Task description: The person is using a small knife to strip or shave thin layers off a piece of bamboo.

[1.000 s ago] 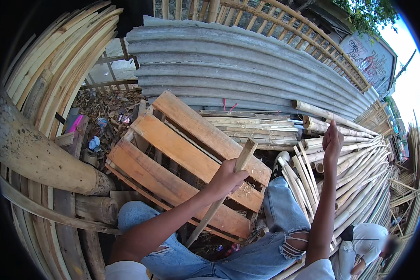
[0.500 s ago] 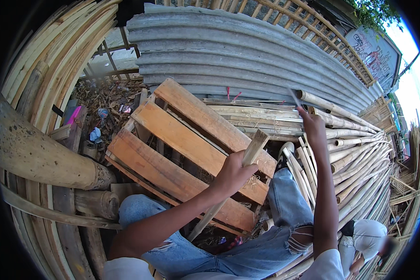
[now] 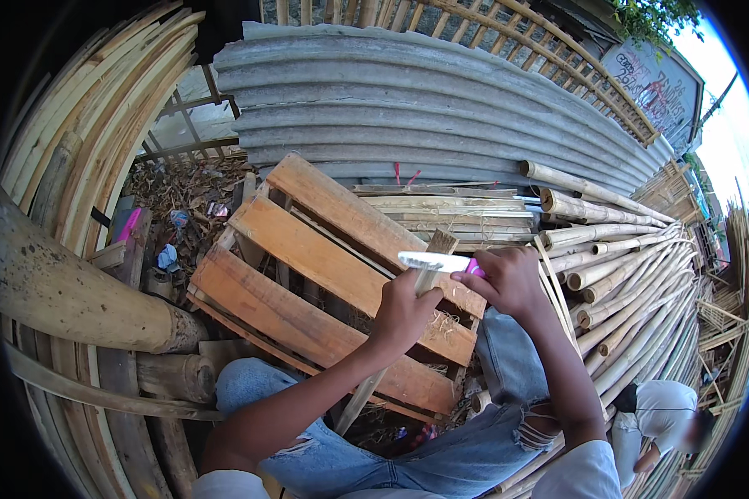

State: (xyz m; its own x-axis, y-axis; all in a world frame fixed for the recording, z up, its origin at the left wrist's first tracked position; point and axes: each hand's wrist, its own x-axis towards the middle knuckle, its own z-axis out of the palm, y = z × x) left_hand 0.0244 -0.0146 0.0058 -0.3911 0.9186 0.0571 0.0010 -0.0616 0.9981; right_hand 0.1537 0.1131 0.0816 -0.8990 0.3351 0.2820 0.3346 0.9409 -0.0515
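Observation:
My left hand [image 3: 402, 316] is closed around a flat bamboo strip [image 3: 360, 401], which stands at a slant in front of me, its lower end between my legs. In my right hand [image 3: 512, 281] is a knife [image 3: 431, 262] with a pink handle and a pale, broad blade. The blade lies across the strip near its top end, just above my left fingers; whether it cuts in I cannot tell. Beneath both hands is a slatted wooden bench [image 3: 308, 247] of orange-brown boards, with some shavings [image 3: 448, 326] on its right side.
Many bamboo poles [image 3: 603, 237] are stacked at the right, with split strips [image 3: 453, 212] beyond the bench. Corrugated metal sheeting [image 3: 408, 100] stands behind. A thick bamboo pole [image 3: 83, 274] and long slats [image 3: 112, 108] fill the left. Another person [image 3: 662, 412] bends at the lower right.
My right hand has come down and to the left from its raised position, bringing the knife to the strip's top end. My left hand keeps its hold on the strip.

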